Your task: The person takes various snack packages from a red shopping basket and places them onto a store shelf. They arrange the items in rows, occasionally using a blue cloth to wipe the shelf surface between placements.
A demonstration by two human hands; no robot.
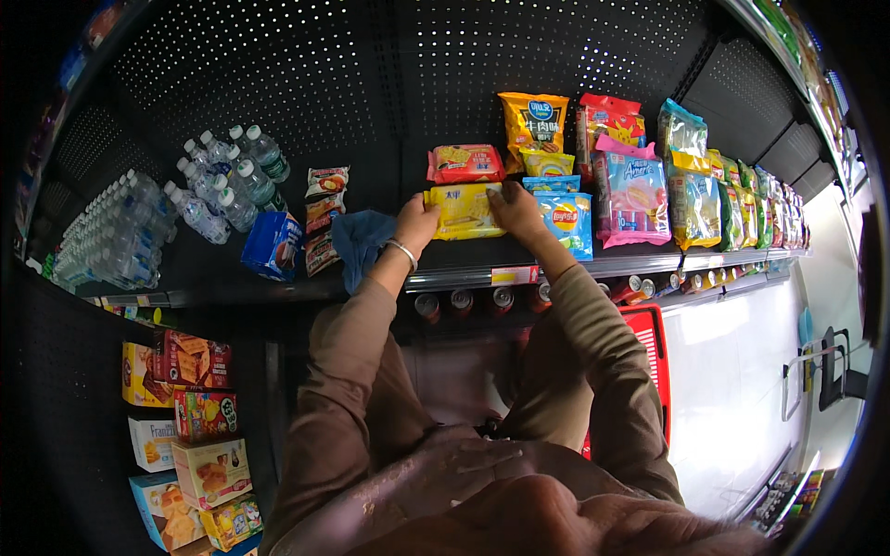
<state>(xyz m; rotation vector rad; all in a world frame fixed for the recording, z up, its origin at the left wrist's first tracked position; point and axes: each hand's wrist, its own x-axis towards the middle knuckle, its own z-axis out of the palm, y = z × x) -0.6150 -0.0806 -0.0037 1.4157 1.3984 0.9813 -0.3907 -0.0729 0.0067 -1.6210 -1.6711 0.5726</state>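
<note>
Between my hands is a yellow cracker packet (464,212) at the front of a black store shelf. My left hand (417,224) grips its left end, and my right hand (516,207) grips its right end. Directly behind it lies a red biscuit packet (467,164). A crumpled blue cloth (358,243) rests beside my left wrist, partly hidden by it. Close to my right hand stand blue Lay's chip bags (567,222), with a small yellow chip bag (549,164) and an orange chip bag (534,125) behind them.
Leftward are snack packets (324,222), a blue box (273,247) and several water bottles (233,174). A pink bag (633,194) heads a row of snacks on the right. Drink cans (462,301) line the shelf below. A red basket (660,368) stands by my right arm; biscuit boxes (212,472) are lower left.
</note>
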